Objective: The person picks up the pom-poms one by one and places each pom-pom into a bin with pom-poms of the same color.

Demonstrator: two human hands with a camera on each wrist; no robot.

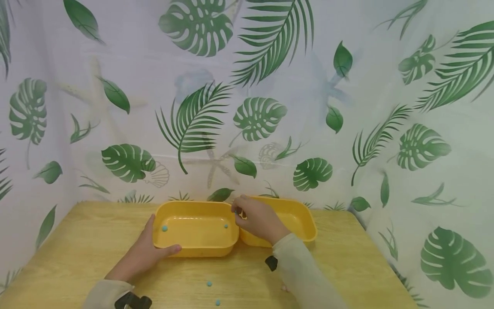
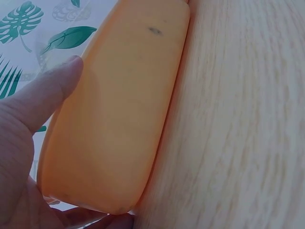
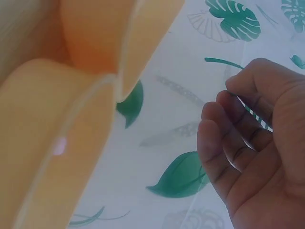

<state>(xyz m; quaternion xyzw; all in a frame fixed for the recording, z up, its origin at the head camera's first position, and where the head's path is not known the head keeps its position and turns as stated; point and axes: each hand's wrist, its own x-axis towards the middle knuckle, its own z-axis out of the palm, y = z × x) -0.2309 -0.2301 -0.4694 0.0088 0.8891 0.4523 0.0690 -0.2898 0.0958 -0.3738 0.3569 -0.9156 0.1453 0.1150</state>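
Observation:
Two yellow plastic tubs stand side by side at the back of the table. My left hand (image 1: 148, 249) grips the left tub (image 1: 204, 252) at its left end, thumb along the front wall and fingers round the end, as the left wrist view also shows. Inside that tub lie two small blue balls, one ball (image 1: 164, 228) at the left and another ball (image 1: 226, 226) at the right. Above where the tubs meet, my right hand (image 1: 259, 218) pinches a small blue ball (image 1: 236, 212), barely visible between its fingertips. The right tub (image 1: 306, 221) is partly hidden behind this hand.
On the wooden table (image 1: 185, 283) in front of the left tub lie a blue ball (image 1: 209, 283) and, nearer, another blue ball (image 1: 218, 303). A small pinkish thing (image 1: 284, 288) shows beside the right sleeve. A leaf-patterned cloth (image 1: 216, 111) hangs behind and at both sides.

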